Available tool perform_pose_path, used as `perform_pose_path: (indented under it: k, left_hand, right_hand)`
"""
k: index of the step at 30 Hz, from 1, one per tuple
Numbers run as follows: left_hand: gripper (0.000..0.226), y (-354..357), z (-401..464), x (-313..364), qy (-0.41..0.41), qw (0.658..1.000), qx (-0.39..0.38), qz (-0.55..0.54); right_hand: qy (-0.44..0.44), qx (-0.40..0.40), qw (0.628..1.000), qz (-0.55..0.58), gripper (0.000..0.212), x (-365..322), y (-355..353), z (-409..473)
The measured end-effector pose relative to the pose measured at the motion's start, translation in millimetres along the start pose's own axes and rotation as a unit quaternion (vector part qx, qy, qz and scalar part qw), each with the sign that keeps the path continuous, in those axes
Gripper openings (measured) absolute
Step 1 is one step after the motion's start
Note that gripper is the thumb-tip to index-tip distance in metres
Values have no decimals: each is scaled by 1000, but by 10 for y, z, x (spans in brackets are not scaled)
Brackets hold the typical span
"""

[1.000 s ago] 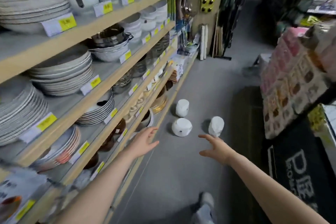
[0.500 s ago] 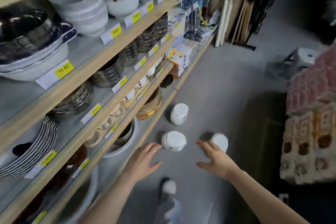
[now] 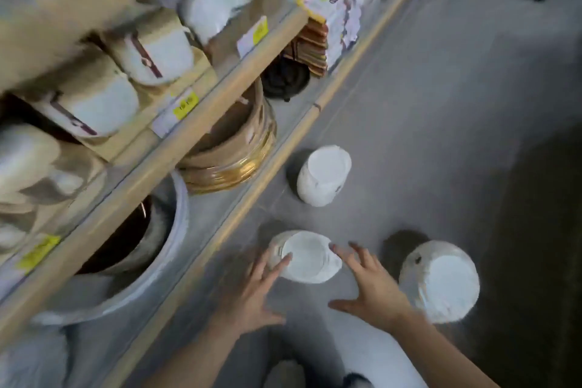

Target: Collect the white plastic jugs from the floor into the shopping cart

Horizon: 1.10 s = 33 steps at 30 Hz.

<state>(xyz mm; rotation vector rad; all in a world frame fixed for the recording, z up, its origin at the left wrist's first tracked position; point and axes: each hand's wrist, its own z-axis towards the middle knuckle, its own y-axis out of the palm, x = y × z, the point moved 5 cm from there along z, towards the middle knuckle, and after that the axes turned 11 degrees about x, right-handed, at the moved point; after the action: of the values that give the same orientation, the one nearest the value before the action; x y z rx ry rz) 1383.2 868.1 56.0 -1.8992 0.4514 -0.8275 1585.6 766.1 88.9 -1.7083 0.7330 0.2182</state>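
Head view: left hand [image 3: 252,293] and right hand [image 3: 370,288], fingers spread and grasping nothing, flank the nearest jug [image 3: 304,257].

The 3 jugs [image 3: 305,257] look like matt white plastic, the floor [image 3: 441,104] smooth matt grey, the shelf edges [image 3: 220,94] pale wood, the stacked trays [image 3: 242,164] glossy gold.

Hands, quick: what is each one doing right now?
Left hand: open, fingers spread, at the middle jug, not gripping.
Right hand: open, fingers spread beside the same jug, holding nothing.
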Motion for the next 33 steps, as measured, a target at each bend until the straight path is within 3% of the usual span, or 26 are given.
perform_pose_path:
  k: [7, 11, 15, 20, 23, 30, 33]
  left_hand:
    - [115, 1203, 913, -469, -1, 996, 32, -84]
    - [102, 1256, 1067, -594, -10, 992, 47, -116]
    - [108, 1013, 895, -508, -27, 984, 43, -169]
    - [112, 86, 366, -204, -74, 969, 49, -230]
    - [109, -835, -98, 30, -86, 952, 106, -273]
    - [90, -2928, -1285, 657, -227, 832, 257, -435]
    - [90, -3543, -1852, 867, -257, 796, 306, -454]
  right_hand:
    - [-62, 2, 998, 32, 102, 835, 1419, 780]
    - [-99, 97, 983, 122, 89, 871, 1549, 959]
    - [-123, 69, 984, 110, 92, 724, 1323, 932]
    - [-127, -33, 985, 111, 94, 100, 560, 619]
    - [-145, -60, 979, 130, 85, -545, -279, 420]
    - [-230, -28, 943, 237, 77, -2211, -2206, -35]
    - [-234, -74, 936, 253, 75, -2832, -2644, -328]
